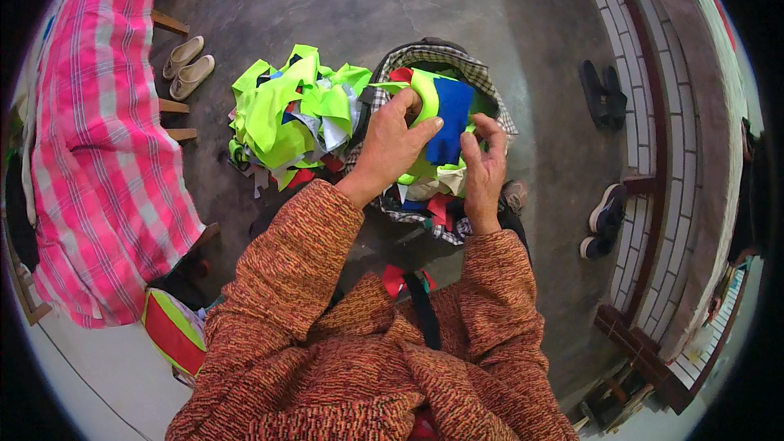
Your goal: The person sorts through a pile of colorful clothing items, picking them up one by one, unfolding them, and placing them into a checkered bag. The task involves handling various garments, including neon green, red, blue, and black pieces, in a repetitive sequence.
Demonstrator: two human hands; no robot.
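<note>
Over checked bag point(482, 82) | both hands (left point(392, 143), right point(483, 165)) grasping neon-and-blue fabric piece point(441, 110)

The cloth piece point(437, 106) between the left hand point(390, 147) and the right hand point(483, 165) is neon yellow-green with a royal blue panel. The bag point(482, 77) under it is checked in grey, black and white, with red and white scraps inside. The heap of scraps point(290, 110) on the floor point(367, 0) is mostly neon yellow-green, with grey, white, red and blue bits. The sleeves point(302, 278) are a flecked orange-red knit. The bedcover point(98, 139) at the left edge is pink plaid with white lines. The 2 shoes point(188, 65) beside it are beige. The floor is dull grey.
</note>
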